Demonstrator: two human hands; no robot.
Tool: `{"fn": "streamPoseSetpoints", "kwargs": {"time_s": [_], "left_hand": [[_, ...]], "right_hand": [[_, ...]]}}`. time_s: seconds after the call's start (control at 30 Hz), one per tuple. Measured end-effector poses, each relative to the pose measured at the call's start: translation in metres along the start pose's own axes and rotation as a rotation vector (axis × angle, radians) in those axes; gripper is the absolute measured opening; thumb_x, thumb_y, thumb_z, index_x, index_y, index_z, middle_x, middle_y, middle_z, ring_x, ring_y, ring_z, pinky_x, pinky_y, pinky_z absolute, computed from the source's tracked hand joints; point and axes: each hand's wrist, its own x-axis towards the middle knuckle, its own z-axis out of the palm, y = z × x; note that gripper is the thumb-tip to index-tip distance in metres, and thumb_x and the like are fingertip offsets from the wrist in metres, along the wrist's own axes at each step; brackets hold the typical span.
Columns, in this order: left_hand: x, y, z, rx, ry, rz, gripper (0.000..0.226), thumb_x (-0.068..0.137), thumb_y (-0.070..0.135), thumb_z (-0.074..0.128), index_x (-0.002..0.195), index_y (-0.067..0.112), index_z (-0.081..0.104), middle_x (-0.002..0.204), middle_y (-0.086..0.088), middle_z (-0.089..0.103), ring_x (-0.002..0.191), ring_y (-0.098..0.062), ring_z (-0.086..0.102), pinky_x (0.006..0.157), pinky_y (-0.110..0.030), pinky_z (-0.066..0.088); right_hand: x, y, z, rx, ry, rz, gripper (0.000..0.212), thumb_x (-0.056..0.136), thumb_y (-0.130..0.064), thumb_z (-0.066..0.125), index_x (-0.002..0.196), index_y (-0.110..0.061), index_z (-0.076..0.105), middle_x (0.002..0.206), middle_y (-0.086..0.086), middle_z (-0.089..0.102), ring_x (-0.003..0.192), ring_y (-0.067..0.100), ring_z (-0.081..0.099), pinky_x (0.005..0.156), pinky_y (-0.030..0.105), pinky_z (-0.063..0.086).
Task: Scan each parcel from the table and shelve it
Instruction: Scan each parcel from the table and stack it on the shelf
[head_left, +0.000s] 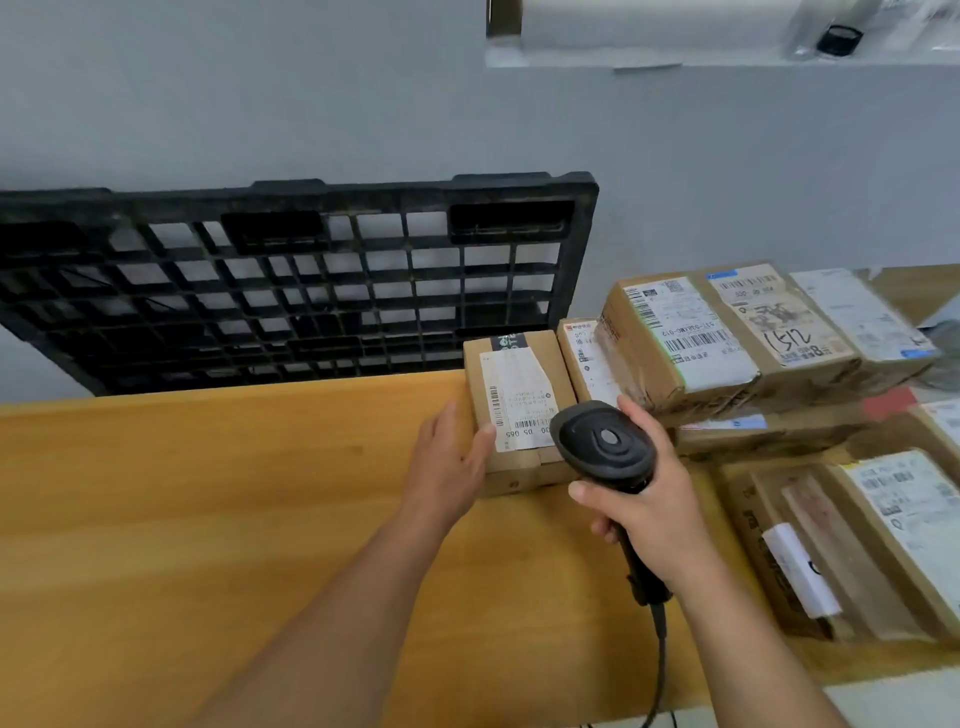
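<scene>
While the right hand clenches round the scanner at frame centre, the left hand grasps the small parcel by its left edge on the wooden table.

Wooden table with a small labelled parcel beside stacked cardboard parcels on its right side.
</scene>
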Motion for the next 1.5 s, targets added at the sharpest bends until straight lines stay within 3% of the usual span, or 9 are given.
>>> {"fn": "streamPoseSetpoints", "kwargs": {"time_s": [0.23, 0.4, 0.5, 0.57, 0.7, 0.8, 1.07, 1.33, 1.5], "left_hand": [[0.024, -0.013, 0.013, -0.128, -0.200, -0.042, 0.056, 0.099, 0.051, 0.035, 0.149, 0.028, 0.027, 0.140, 0.001, 0.043, 0.131, -0.017, 0.039, 0.108, -0.036, 0.037], [0.013, -0.016, 0.012, -0.341, -0.246, -0.034, 0.051, 0.101, 0.040, 0.034, 0.149, 0.036, 0.018, 0.122, 0.029, 0.043, 0.116, 0.002, 0.042, 0.086, -0.005, 0.040], [0.005, -0.022, 0.007, -0.410, -0.271, -0.030, 0.067, 0.091, 0.057, 0.040, 0.149, 0.043, 0.008, 0.146, 0.012, 0.041, 0.129, -0.009, 0.043, 0.107, -0.032, 0.041], [-0.003, -0.024, -0.001, -0.405, -0.298, -0.028, 0.082, 0.083, 0.068, 0.051, 0.148, 0.049, 0.006, 0.151, 0.006, 0.038, 0.133, -0.014, 0.042, 0.109, -0.045, 0.040], [-0.023, -0.030, -0.018, -0.382, -0.281, 0.005, 0.103, 0.078, 0.041, 0.074, 0.146, 0.052, -0.003, 0.150, 0.006, 0.035, 0.134, -0.015, 0.039, 0.104, -0.038, 0.043], [-0.042, -0.035, -0.032, -0.345, -0.205, 0.024, 0.123, 0.056, 0.049, 0.088, 0.141, 0.060, -0.001, 0.148, 0.002, 0.036, 0.132, -0.021, 0.041, 0.104, -0.048, 0.044], [-0.092, -0.034, -0.071, -0.296, 0.039, 0.080, 0.129, 0.040, 0.050, 0.090, 0.138, 0.062, 0.007, 0.141, -0.005, 0.036, 0.123, -0.023, 0.047, 0.090, -0.053, 0.053], [-0.148, -0.021, -0.101, -0.227, 0.189, 0.127, 0.129, 0.040, 0.051, 0.088, 0.138, 0.062, 0.005, 0.140, -0.004, 0.036, 0.128, -0.027, 0.042, 0.099, -0.057, 0.045], [-0.183, -0.019, -0.108, -0.201, 0.264, 0.149, 0.129, 0.041, 0.049, 0.086, 0.139, 0.060, 0.003, 0.140, -0.004, 0.035, 0.129, -0.028, 0.040, 0.101, -0.056, 0.043]], "right_hand": [[0.015, 0.013, 0.007, 0.004, 0.015, 0.068, 0.092, 0.071, 0.001, 0.082, 0.136, -0.048, 0.039, 0.119, -0.006, 0.060, 0.050, 0.023, 0.061, 0.048, 0.028, 0.051], [0.014, 0.013, 0.010, 0.022, 0.007, 0.084, 0.094, 0.072, 0.002, 0.081, 0.140, -0.045, 0.038, 0.121, -0.006, 0.058, 0.051, 0.023, 0.061, 0.048, 0.030, 0.052], [0.008, 0.011, 0.013, 0.038, -0.025, 0.077, 0.093, 0.072, 0.004, 0.080, 0.137, -0.047, 0.038, 0.119, -0.007, 0.060, 0.050, 0.024, 0.060, 0.047, 0.030, 0.051], [0.002, 0.010, 0.014, 0.057, -0.036, 0.060, 0.091, 0.072, 0.006, 0.079, 0.132, -0.050, 0.039, 0.117, -0.006, 0.062, 0.049, 0.025, 0.060, 0.045, 0.030, 0.051], [-0.012, 0.003, 0.014, 0.090, -0.070, 0.024, 0.093, 0.072, 0.007, 0.078, 0.137, -0.046, 0.038, 0.118, -0.001, 0.062, 0.049, 0.026, 0.060, 0.045, 0.030, 0.051], [-0.026, -0.006, 0.015, 0.115, -0.103, -0.003, 0.094, 0.072, 0.009, 0.077, 0.142, -0.040, 0.038, 0.117, 0.001, 0.063, 0.050, 0.027, 0.059, 0.045, 0.031, 0.051], [-0.091, -0.041, 0.007, 0.236, -0.176, -0.139, 0.093, 0.063, -0.001, 0.084, 0.135, -0.045, 0.043, 0.096, 0.008, 0.073, 0.048, 0.031, 0.057, 0.044, 0.035, 0.050], [-0.167, -0.065, 0.002, 0.298, -0.320, -0.247, 0.093, 0.060, -0.006, 0.079, 0.138, -0.042, 0.043, 0.098, 0.011, 0.072, 0.050, 0.035, 0.059, 0.044, 0.034, 0.050], [-0.202, -0.069, -0.004, 0.292, -0.363, -0.298, 0.090, 0.060, -0.006, 0.078, 0.137, -0.040, 0.045, 0.083, 0.015, 0.072, 0.049, 0.035, 0.059, 0.043, 0.034, 0.048]]}}
